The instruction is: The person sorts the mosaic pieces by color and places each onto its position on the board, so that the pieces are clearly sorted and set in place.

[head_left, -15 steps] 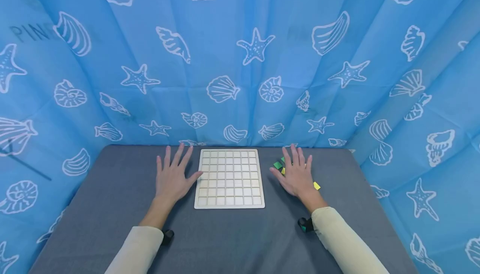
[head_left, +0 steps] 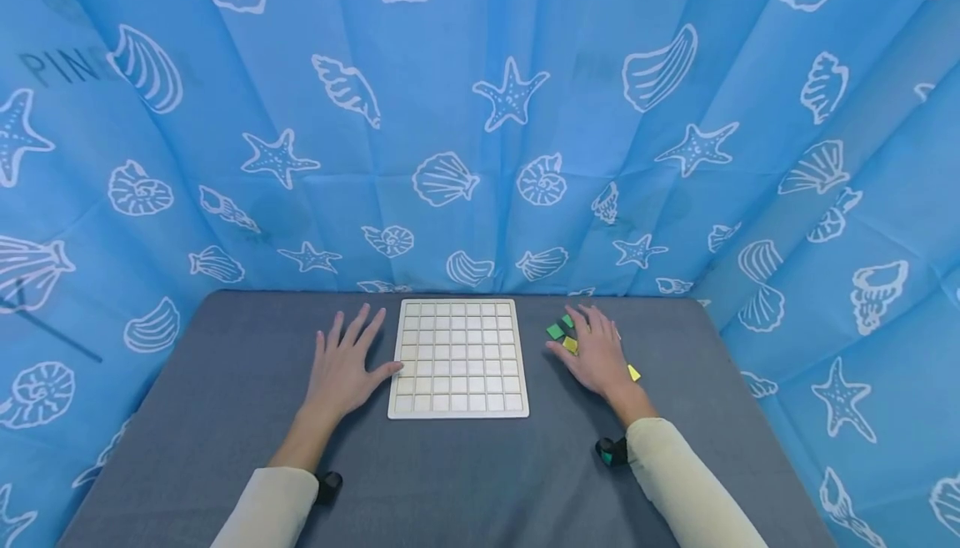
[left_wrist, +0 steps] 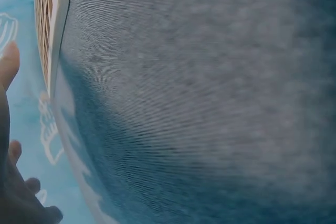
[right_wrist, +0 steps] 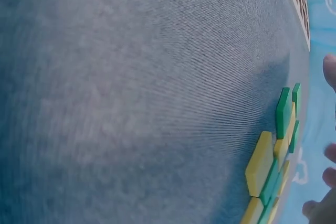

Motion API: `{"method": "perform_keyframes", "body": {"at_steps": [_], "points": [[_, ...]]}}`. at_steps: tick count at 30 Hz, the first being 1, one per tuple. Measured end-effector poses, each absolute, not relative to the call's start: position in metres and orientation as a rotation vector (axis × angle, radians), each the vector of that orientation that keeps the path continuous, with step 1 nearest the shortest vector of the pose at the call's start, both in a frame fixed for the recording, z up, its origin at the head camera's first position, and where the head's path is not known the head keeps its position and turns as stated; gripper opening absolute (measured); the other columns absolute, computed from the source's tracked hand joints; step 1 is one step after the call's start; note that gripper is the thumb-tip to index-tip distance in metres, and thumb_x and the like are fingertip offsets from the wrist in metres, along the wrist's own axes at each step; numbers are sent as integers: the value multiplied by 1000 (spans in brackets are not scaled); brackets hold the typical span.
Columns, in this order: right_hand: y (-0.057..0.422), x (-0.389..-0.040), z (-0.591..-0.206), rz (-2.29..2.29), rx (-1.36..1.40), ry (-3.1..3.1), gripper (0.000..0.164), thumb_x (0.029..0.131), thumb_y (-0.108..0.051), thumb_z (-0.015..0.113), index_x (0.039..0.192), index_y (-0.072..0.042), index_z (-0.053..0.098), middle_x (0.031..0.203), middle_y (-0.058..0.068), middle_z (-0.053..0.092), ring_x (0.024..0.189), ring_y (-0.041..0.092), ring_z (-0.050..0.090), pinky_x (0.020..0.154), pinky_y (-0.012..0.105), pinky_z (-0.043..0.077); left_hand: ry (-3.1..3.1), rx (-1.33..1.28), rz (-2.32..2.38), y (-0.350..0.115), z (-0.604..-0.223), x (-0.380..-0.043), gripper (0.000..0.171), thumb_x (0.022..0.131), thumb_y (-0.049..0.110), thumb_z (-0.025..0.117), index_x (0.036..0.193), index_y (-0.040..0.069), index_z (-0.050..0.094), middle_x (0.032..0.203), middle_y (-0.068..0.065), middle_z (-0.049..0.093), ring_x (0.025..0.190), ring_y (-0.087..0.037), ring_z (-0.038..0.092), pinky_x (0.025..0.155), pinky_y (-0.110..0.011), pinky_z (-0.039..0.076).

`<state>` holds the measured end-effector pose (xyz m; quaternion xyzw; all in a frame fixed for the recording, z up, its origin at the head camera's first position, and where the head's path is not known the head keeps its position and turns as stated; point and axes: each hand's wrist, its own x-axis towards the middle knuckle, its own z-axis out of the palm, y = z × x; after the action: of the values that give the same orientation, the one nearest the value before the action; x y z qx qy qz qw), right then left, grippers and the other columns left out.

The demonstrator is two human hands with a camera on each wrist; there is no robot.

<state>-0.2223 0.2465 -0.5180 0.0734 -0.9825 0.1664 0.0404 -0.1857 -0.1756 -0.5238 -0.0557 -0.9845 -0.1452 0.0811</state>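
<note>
A square wooden board (head_left: pixel 459 358) with a grid of shallow cells lies on the table. My left hand (head_left: pixel 345 373) is spread beside its left edge, the thumb reaching over or against the rim; contact cannot be told. Over a small heap of green and yellow square tiles, my right hand (head_left: pixel 596 356) hovers with fingers slightly bent and holds nothing. A green tile (head_left: pixel 555 331) and a yellow tile (head_left: pixel 571 345) show left of it. In the right wrist view, several tiles, one a yellow tile (right_wrist: pixel 259 164), lie below the fingers (right_wrist: pixel 329 178).
Grey cloth covers the table (head_left: pixel 465 481). A blue curtain (head_left: pixel 480 114) with white shell and starfish prints hangs behind it and along both sides. One yellow tile (head_left: pixel 634 373) lies right of the right wrist.
My right hand has lowered toward the tiles, its fingers drawing closer together and bending. The left hand has shifted slightly back toward me. The board stays put.
</note>
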Motion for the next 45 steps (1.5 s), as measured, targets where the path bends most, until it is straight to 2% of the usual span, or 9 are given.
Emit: {"method": "perform_keyframes", "body": {"at_steps": [5,9,15,26,34,40,45], "points": [[248,-225,-522,600,178,-2959,69,96,-46,68,147,-5,50,144,23,53,139,46,39,113,65,34,-2996,-210,-467,-180,-528,-181,97,84,66,72,163,30,27,170,-10,27,156,-50,18,119,-76,16],[247,-228,-527,642,142,-2928,64,94,-45,71,141,-5,56,137,21,58,130,43,43,108,61,36,-3031,-270,-485,-185,-533,-179,98,81,65,74,162,31,30,169,-8,30,155,-51,20,117,-78,17],[239,-231,-530,650,88,-2909,57,92,-44,74,134,-7,64,127,17,64,120,40,47,100,60,33,-3100,-299,-631,-189,-539,-179,100,79,61,78,162,30,31,169,-9,29,156,-50,17,117,-79,15],[233,-234,-530,629,-26,-2935,48,94,-42,73,126,-6,70,121,16,66,115,38,49,97,58,33,-3138,-355,-734,-191,-535,-182,100,72,53,85,158,28,41,169,-11,31,154,-51,20,113,-84,12],[233,-237,-530,549,-39,-2958,40,97,-39,70,122,-8,74,118,16,68,113,39,51,95,58,36,-3206,-368,-701,-190,-533,-184,88,74,54,82,152,34,49,165,-9,39,155,-51,20,113,-83,9],[232,-238,-528,545,-38,-2973,35,97,-35,70,120,-8,75,116,17,66,111,39,51,92,59,34,-3213,-400,-712,-190,-533,-185,78,76,54,81,147,35,55,165,-7,38,155,-50,18,114,-82,8],[230,-241,-528,592,-62,-2974,30,95,-30,73,114,-8,74,115,15,67,110,38,52,93,60,32,-3221,-404,-711,-190,-530,-185,78,75,52,82,147,35,56,165,-6,38,156,-49,18,115,-81,9]]}}
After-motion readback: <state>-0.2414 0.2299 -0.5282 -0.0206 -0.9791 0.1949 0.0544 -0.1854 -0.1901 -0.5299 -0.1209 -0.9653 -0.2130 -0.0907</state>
